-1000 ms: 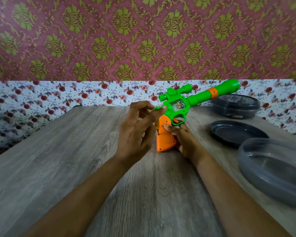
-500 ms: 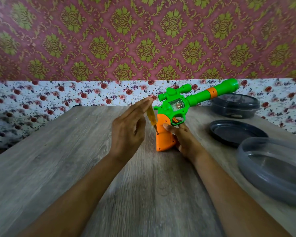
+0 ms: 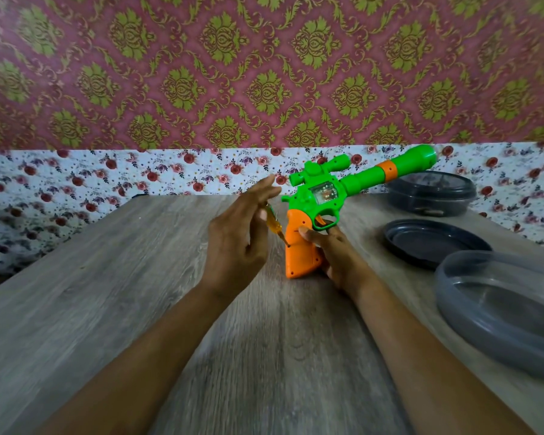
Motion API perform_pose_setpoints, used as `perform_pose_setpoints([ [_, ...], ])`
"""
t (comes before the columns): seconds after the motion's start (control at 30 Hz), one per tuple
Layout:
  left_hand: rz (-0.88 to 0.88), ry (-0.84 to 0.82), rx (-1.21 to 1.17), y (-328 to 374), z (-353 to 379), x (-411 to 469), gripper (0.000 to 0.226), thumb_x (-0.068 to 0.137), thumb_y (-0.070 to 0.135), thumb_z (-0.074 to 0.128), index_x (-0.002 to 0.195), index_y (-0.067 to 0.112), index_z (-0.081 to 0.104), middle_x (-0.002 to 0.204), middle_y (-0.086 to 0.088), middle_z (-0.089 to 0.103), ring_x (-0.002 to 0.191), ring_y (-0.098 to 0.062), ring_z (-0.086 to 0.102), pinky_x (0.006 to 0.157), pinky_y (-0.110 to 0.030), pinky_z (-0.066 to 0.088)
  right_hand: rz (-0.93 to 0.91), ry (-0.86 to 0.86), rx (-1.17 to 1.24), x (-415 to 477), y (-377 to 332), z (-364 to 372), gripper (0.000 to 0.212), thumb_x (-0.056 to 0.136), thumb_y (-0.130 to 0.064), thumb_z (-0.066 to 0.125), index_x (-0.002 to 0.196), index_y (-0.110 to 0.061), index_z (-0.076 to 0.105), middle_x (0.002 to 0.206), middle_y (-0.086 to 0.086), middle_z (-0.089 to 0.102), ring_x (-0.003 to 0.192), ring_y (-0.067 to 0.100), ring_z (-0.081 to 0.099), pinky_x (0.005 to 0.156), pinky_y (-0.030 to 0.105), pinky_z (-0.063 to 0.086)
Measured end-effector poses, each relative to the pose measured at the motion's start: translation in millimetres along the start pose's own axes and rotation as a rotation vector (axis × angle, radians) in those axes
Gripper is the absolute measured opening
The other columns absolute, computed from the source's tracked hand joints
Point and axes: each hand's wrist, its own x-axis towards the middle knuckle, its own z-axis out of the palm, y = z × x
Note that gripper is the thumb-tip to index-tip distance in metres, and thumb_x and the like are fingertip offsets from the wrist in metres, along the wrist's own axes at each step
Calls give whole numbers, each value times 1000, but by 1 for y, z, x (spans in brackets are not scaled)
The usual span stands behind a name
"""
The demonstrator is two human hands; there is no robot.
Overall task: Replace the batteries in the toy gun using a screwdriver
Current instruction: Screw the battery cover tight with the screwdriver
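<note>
A green toy gun (image 3: pixel 322 196) with an orange grip (image 3: pixel 300 252) stands grip-down on the wooden table (image 3: pixel 107 293), its barrel pointing up to the right. My right hand (image 3: pixel 333 255) holds the orange grip from the right, thumb on its side. A small screwdriver (image 3: pixel 275 226) with a yellow see-through handle leans against the grip, its tip at the grip's left edge. My left hand (image 3: pixel 239 240) has its fingers straight and pressed against the screwdriver's handle, with the thumb on the near side.
On the right of the table are a grey translucent round container (image 3: pixel 503 312), a dark round lid (image 3: pixel 434 243) behind it and a closed dark container (image 3: pixel 431 193) at the back. A patterned wall stands close behind the table.
My left hand's curled fingers have straightened along the screwdriver handle, which has come into view. The gun and my right hand have stayed put.
</note>
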Motion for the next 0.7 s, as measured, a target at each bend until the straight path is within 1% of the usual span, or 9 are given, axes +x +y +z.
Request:
perform_pose_setpoints([
  [0.1, 43, -47, 15, 0, 2, -1, 35, 91, 9, 46, 122, 1, 59, 138, -10, 48, 124, -2, 47, 98, -14, 41, -13, -16, -3, 0, 1, -1, 47, 87, -5, 57, 132, -13, 47, 111, 5, 63, 92, 16, 64, 64, 29, 58],
  [0.17, 66, -40, 21, 0, 4, 0, 32, 91, 12, 52, 120, 2, 61, 134, -11, 48, 118, -3, 49, 98, -12, 40, -12, -27, 11, 0, 1, 0, 47, 87, -4, 57, 132, -12, 47, 109, 4, 64, 88, 14, 65, 61, 29, 57],
  [0.3, 81, -29, 12, 2, 6, -2, 24, 89, 4, 56, 111, 3, 66, 104, -13, 62, 96, -1, 54, 82, -8, 44, 0, -24, -3, 1, 1, 0, 48, 87, -6, 58, 132, -15, 46, 113, 5, 64, 93, 16, 64, 64, 31, 58],
  [0.37, 71, -43, -2, 0, 6, -2, 31, 90, 3, 54, 121, 1, 59, 109, -12, 66, 97, -3, 59, 81, -12, 49, 1, -10, -13, 1, 1, -1, 48, 86, -7, 58, 132, -16, 46, 118, 7, 62, 98, 19, 63, 70, 35, 57],
  [0.43, 57, -64, -20, -2, 7, -2, 39, 92, 3, 50, 131, 4, 50, 122, -11, 63, 108, -11, 62, 87, -22, 53, 0, 1, -18, 1, 2, -1, 48, 86, -7, 59, 132, -16, 46, 121, 8, 61, 101, 22, 62, 73, 37, 56],
  [0.5, 52, -80, -37, -4, 7, -3, 42, 94, 5, 46, 135, 8, 44, 131, -13, 58, 121, -19, 56, 96, -30, 50, 0, 4, -16, 1, 1, 0, 46, 86, -7, 59, 130, -16, 47, 117, 7, 62, 97, 19, 63, 69, 33, 57],
  [0.53, 48, -85, -47, -4, 7, -3, 43, 94, 6, 45, 136, 9, 43, 134, -13, 55, 126, -19, 52, 100, -30, 47, -2, 3, -12, 0, 1, 0, 44, 87, -7, 58, 129, -16, 48, 114, 5, 63, 94, 17, 63, 65, 31, 57],
  [0.63, 66, -65, -10, -3, 7, -2, 39, 93, 15, 50, 132, 7, 50, 135, -5, 50, 127, 4, 42, 100, -12, 39, -4, -12, 2, 1, 1, 0, 44, 86, -6, 58, 129, -15, 49, 108, 3, 65, 92, 15, 64, 62, 29, 58],
  [0.7, 74, -40, 27, -2, 8, -2, 35, 93, 23, 53, 126, 10, 57, 120, -7, 53, 111, 13, 42, 89, -6, 38, 2, -5, 6, 0, 1, 0, 45, 87, -6, 58, 129, -15, 48, 105, 1, 65, 89, 14, 65, 59, 28, 57],
])
